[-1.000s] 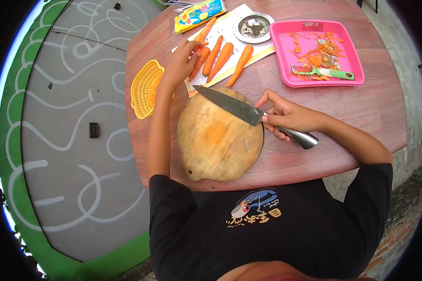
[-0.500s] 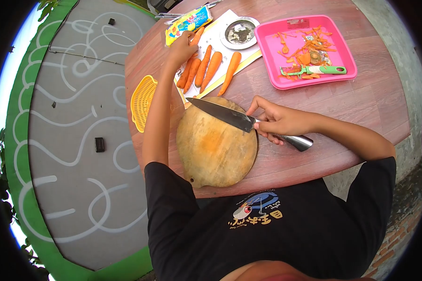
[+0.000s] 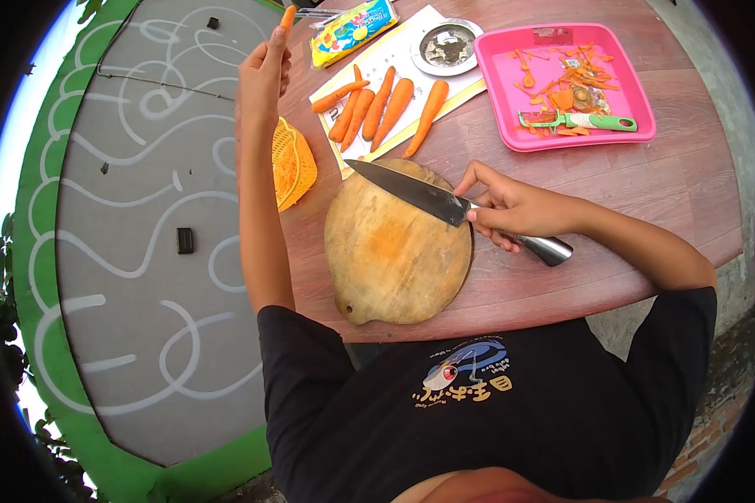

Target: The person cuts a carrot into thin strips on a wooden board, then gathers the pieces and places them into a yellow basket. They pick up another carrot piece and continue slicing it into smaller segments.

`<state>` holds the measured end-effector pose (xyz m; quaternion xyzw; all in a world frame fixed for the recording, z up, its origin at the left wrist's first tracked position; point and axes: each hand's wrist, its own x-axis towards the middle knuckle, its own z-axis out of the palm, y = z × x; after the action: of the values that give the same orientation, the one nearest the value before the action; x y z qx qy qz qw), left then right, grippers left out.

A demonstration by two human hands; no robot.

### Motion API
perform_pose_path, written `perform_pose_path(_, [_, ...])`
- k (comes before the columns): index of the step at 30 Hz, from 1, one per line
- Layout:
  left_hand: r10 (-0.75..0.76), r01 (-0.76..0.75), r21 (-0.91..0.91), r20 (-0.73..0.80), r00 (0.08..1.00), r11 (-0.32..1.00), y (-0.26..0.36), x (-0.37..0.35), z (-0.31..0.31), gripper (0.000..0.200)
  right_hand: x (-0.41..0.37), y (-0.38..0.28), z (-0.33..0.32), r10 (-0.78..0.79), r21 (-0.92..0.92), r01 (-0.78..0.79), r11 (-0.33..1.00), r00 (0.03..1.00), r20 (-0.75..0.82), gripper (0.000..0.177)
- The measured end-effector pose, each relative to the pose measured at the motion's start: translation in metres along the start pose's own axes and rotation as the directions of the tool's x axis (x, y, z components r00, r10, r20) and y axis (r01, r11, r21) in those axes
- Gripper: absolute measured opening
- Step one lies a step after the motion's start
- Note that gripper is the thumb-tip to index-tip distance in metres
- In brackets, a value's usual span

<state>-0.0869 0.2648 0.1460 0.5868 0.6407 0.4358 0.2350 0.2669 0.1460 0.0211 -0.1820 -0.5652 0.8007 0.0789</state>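
My left hand (image 3: 264, 71) is raised beyond the table's left edge, its fingers closed around a carrot (image 3: 288, 17) whose tip points up. In my right hand (image 3: 516, 207) is the metal handle of a large knife (image 3: 415, 191). The blade lies over the upper part of a round wooden cutting board (image 3: 398, 247), which bears an orange stain. Several carrots (image 3: 393, 111) rest on a printed white sheet (image 3: 394, 63) beyond the board.
Behind the carrots are a yellow-and-blue packet (image 3: 354, 32) and a metal dish (image 3: 445, 48). At the right, a pink tray (image 3: 505, 109) holds orange peelings and a green peeler (image 3: 579, 121). A yellow basket (image 3: 304, 172) with orange shreds sits by my left forearm.
My left hand has moved left and up from the sheet with a carrot in it. One remaining carrot now lies slanted across the others. My right hand keeps the knife over the board.
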Motion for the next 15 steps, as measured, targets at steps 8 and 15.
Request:
perform_pose_path(8, [0.044,-0.028,0.194,-0.079,0.996,0.981,0.002,-0.117,-0.012,0.044,0.001,0.001,0.002,0.004,0.009,-0.004,1.0,1.0,-0.017,0.03])
perform_pose_path(15, [-0.02,0.04,0.283,-0.072,0.997,0.958,-0.021,-0.227,-0.008,0.03,0.006,-0.003,0.007,0.013,0.003,-0.013,1.0,0.997,-0.071,0.028])
